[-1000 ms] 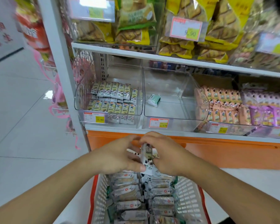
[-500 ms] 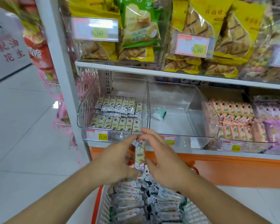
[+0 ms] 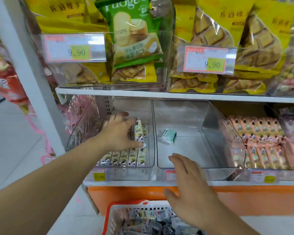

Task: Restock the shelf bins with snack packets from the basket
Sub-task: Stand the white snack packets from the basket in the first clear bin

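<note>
Having been lifted from the basket (image 3: 115, 216), one snack packet (image 3: 138, 131) is now pinched by the left hand (image 3: 119, 133) inside the bin (image 3: 151, 133) at ten o'clock; the right hand (image 3: 190, 189), fingers released, is withdrawn empty.

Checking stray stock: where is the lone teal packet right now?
In the head view, the teal packet lies alone toward the back of the middle clear bin, right of the bin the left hand is filling.

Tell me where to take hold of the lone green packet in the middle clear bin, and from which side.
Pinch the green packet across its plump middle, coming from the front over the middle bin's low lip. It lies flat on the bin floor with nothing touching it, slightly angled, its white crimped end toward the front left. The open right hand hovers nearest, probably the easier one to use.
</note>
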Demonstrator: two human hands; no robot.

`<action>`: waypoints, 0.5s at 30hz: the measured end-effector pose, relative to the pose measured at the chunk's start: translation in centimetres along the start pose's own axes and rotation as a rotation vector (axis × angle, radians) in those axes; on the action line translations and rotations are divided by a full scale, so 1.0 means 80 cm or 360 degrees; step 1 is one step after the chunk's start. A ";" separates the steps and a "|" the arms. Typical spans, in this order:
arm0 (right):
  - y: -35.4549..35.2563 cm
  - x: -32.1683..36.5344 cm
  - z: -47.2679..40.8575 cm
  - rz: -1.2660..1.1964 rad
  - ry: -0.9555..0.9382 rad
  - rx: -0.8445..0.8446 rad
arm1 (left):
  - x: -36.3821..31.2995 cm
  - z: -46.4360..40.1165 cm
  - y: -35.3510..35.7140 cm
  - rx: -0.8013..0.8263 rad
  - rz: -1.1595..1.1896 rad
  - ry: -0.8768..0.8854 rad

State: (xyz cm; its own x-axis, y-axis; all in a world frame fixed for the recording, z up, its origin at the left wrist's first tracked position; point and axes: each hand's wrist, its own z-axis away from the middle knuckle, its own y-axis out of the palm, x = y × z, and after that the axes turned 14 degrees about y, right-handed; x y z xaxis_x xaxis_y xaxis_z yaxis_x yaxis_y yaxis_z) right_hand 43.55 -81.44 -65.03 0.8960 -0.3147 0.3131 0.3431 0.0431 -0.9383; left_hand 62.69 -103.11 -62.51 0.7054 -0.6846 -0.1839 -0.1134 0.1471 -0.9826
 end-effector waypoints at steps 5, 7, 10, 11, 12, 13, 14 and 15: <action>0.003 0.003 -0.007 0.0164 -0.0013 0.0010 | 0.022 -0.064 0.026 0.0127 -0.0077 0.0076; 0.008 0.005 -0.009 0.0192 -0.0034 0.0011 | 0.026 -0.078 0.034 0.0192 -0.0091 0.0081; 0.013 0.002 -0.008 0.0245 0.0029 0.0050 | 0.030 -0.091 0.039 0.0292 -0.0094 0.0039; 0.013 0.001 -0.009 0.0260 0.0035 0.0029 | 0.031 -0.094 0.039 0.0308 -0.0091 0.0022; 0.015 0.000 -0.010 0.0273 0.0041 0.0002 | 0.032 -0.096 0.040 0.0318 -0.0086 0.0008; 0.016 -0.001 -0.009 0.0286 0.0038 -0.0006 | 0.033 -0.097 0.041 0.0322 -0.0073 -0.0007; 0.013 0.001 -0.007 0.0288 0.0038 0.0003 | 0.033 -0.097 0.043 0.0315 -0.0050 -0.0021; 0.009 0.003 -0.005 0.0276 0.0039 0.0037 | 0.033 -0.097 0.045 0.0301 -0.0019 -0.0031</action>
State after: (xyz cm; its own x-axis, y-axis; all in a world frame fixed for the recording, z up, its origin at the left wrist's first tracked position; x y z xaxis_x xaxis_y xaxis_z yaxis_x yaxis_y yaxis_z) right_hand 43.86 -81.89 -65.70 0.9353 -0.3238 0.1427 0.1904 0.1205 -0.9743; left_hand 58.72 -109.88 -66.71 0.7195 -0.6734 -0.1697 0.0276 0.2720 -0.9619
